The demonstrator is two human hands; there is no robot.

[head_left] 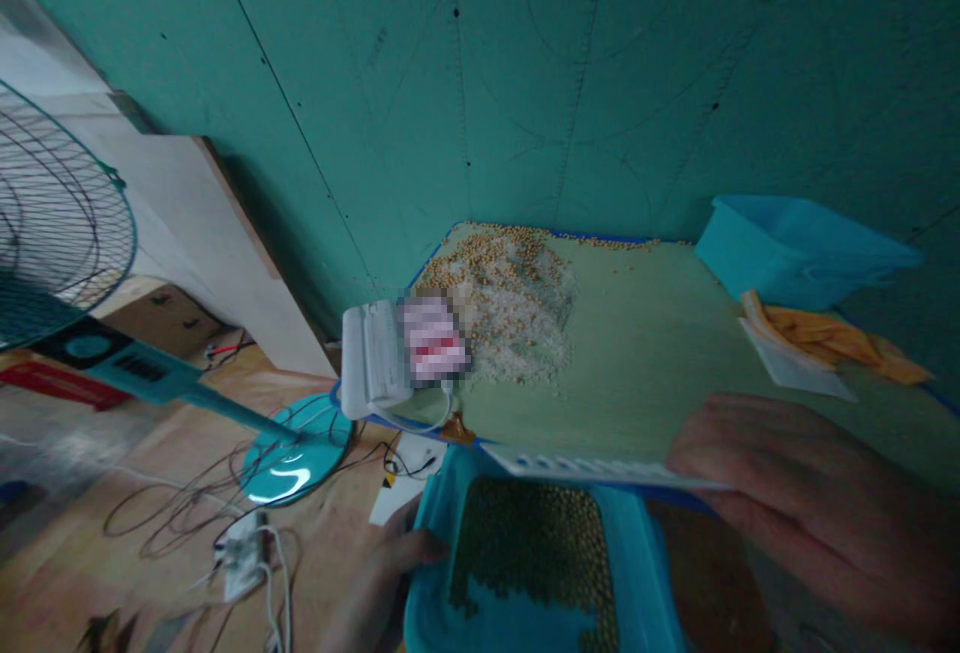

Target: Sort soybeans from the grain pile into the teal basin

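Observation:
My left hand [390,573] grips the left rim of a blue plastic tub [645,573] partly filled with green beans [536,553], held just below the table's near edge. My right hand [795,503] is closed on a flat white card [592,468] that lies along that edge above the tub. On the green table top [660,363], a heap of mixed yellow beans and white grains [510,303] lies at the far left corner.
A white device [375,358] with a cable sits at the table's left edge. A second blue tub [795,248], orange cloth [832,338] and white paper lie at the right. A teal standing fan [60,223], its base [296,453] and tangled cables are on the floor at left.

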